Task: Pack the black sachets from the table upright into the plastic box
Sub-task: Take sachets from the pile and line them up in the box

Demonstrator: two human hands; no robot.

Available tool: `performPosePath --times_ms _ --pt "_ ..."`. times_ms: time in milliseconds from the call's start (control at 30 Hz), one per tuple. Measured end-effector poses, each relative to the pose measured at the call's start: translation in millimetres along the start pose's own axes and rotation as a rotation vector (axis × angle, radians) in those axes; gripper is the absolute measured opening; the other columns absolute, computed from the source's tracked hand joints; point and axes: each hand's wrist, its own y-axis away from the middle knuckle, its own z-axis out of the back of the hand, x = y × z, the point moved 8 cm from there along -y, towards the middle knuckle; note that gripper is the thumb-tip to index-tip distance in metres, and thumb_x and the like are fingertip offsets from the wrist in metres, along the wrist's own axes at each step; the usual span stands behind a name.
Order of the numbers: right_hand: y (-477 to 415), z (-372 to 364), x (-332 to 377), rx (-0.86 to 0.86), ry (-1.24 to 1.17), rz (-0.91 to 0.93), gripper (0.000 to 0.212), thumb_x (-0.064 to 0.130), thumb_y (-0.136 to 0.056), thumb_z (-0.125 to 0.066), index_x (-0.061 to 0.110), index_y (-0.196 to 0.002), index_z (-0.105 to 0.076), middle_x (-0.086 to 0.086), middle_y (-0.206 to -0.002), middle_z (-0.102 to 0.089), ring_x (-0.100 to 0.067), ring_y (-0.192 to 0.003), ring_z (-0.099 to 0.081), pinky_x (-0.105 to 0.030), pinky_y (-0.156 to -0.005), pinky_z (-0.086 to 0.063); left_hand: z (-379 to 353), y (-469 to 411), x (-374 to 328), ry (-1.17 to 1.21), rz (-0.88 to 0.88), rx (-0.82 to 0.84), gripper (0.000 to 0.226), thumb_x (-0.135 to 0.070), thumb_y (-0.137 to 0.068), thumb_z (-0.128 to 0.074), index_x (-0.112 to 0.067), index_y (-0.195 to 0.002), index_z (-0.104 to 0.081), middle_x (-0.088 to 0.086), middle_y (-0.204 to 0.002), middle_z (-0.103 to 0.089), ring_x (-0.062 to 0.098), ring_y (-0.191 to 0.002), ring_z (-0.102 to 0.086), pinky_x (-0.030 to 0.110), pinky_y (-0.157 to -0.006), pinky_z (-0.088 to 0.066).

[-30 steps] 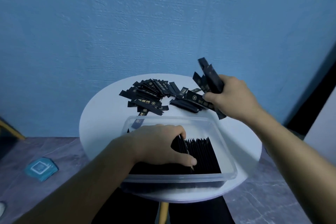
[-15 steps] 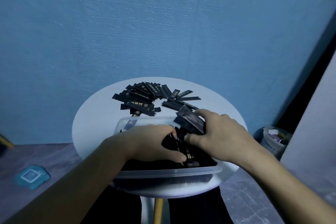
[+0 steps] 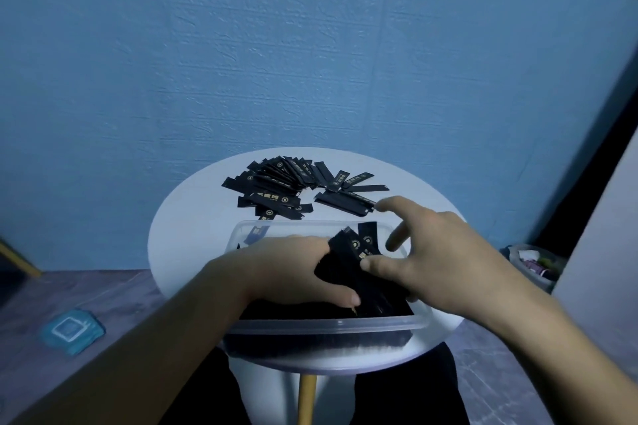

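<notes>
Room on the round white worktop is scarce. The clear plastic box fills the near half, its near rim just inside the worktop's near edge. Bare strips show at the left and at the far right. The far edge lies close to the blue wall.

The loose sachets lie flat in a fanned heap at the far middle, their long axes running mostly left to right or diagonally. In the box, the packed sachets stand on edge in a dark row along the near side. A few leaning sachets tilt out of the row at the middle, printed ends up and toward the far side.

The left hand lies over the packed sachets, fingers bent down around them and thumb stretched along the near side. The right hand is spread wide above the box's right part, its thumb touching the leaning sachets and its forefinger reaching toward the loose heap.
</notes>
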Motion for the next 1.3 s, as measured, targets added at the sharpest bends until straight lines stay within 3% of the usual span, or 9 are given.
performPosePath --times_ms 100,200,300,367,500,600,800,1033,1300 --pt "1.7 0.2 -1.5 -0.014 0.097 0.003 0.053 0.052 -0.082 -0.070 0.052 -0.127 -0.041 0.017 -0.093 -0.072 -0.016 -0.086 -0.066 -0.036 -0.082 -0.056 0.2 -0.8 0.6 0.011 -0.009 -0.007 0.061 -0.077 -0.072 -0.067 -0.042 -0.122 -0.057 -0.021 -0.122 -0.064 0.006 -0.114 -0.058 0.036 -0.103 -0.046" --pt "-0.8 2.9 -0.8 -0.067 0.228 0.000 0.035 0.058 -0.082 -0.066 0.043 -0.112 -0.056 0.014 -0.090 -0.070 -0.017 -0.094 -0.064 -0.034 -0.077 -0.053 -1.4 -2.1 2.3 -0.021 0.006 -0.003 0.064 -0.083 -0.067 -0.062 -0.040 -0.114 -0.057 -0.021 -0.116 -0.064 0.007 -0.110 -0.059 0.037 -0.101 -0.047" --pt "-0.2 -9.9 17.4 -0.021 0.168 0.128 0.028 0.058 -0.082 -0.066 0.040 -0.103 -0.062 0.014 -0.095 -0.064 -0.016 -0.094 -0.061 -0.034 -0.078 -0.052 -1.4 -3.0 -0.4 -0.031 -0.003 -0.006 0.059 -0.081 -0.068 -0.063 -0.039 -0.110 -0.057 -0.018 -0.114 -0.066 0.008 -0.108 -0.060 0.038 -0.100 -0.048" --pt "-0.3 -25.0 28.2 0.076 0.161 0.211 0.029 0.054 -0.085 -0.066 0.043 -0.111 -0.063 0.014 -0.103 -0.055 -0.015 -0.098 -0.058 -0.035 -0.081 -0.051 -1.6 -3.5 -2.1 -0.041 -0.011 -0.003 0.054 -0.075 -0.072 -0.067 -0.037 -0.109 -0.057 -0.016 -0.112 -0.066 0.010 -0.107 -0.060 0.039 -0.098 -0.048" --pt "-7.6 -34.4 21.8 0.135 0.290 0.158 0.030 0.048 -0.086 -0.064 0.044 -0.116 -0.063 0.010 -0.101 -0.041 -0.020 -0.091 -0.059 -0.035 -0.073 -0.048 -1.8 -3.6 2.3 -0.085 0.028 -0.006 0.060 -0.080 -0.074 -0.065 -0.037 -0.115 -0.055 -0.017 -0.110 -0.063 0.010 -0.105 -0.058 0.039 -0.096 -0.049" --pt "-9.7 -32.9 14.4 0.116 0.342 0.095 0.026 0.045 -0.084 -0.064 0.039 -0.109 -0.065 0.008 -0.101 -0.043 -0.022 -0.087 -0.059 -0.033 -0.067 -0.043 -1.8 -2.5 4.4 -0.071 0.049 -0.003 0.059 -0.080 -0.074 -0.066 -0.039 -0.116 -0.055 -0.019 -0.111 -0.062 0.009 -0.106 -0.057 0.037 -0.097 -0.048" --pt "-10.5 -35.6 9.7 0.088 0.392 0.047 0.023 0.038 -0.082 -0.064 0.032 -0.104 -0.066 0.005 -0.107 -0.051 -0.025 -0.094 -0.061 -0.035 -0.073 -0.049 -1.0 -0.8 3.4 -0.080 0.056 -0.005 0.063 -0.079 -0.076 -0.066 -0.039 -0.122 -0.052 -0.018 -0.117 -0.060 0.009 -0.108 -0.056 0.037 -0.099 -0.047" --pt "-8.8 -43.8 9.8 0.115 0.359 0.051 0.025 0.049 -0.079 -0.067 0.030 -0.096 -0.066 0.007 -0.103 -0.055 -0.020 -0.092 -0.061 -0.034 -0.073 -0.051 -1.4 -0.7 2.7 -0.088 0.051 -0.009 0.062 -0.079 -0.076 -0.066 -0.039 -0.121 -0.053 -0.018 -0.116 -0.060 0.009 -0.108 -0.056 0.038 -0.099 -0.047" --pt "-6.8 -42.5 9.9 0.032 0.302 0.044 0.043 0.047 -0.080 -0.067 0.035 -0.119 -0.055 0.009 -0.112 -0.056 -0.021 -0.103 -0.061 -0.033 -0.075 -0.047 -2.5 -0.3 2.1 -0.064 0.049 -0.009 0.062 -0.077 -0.076 -0.067 -0.038 -0.121 -0.053 -0.019 -0.115 -0.060 0.008 -0.109 -0.056 0.038 -0.100 -0.046"
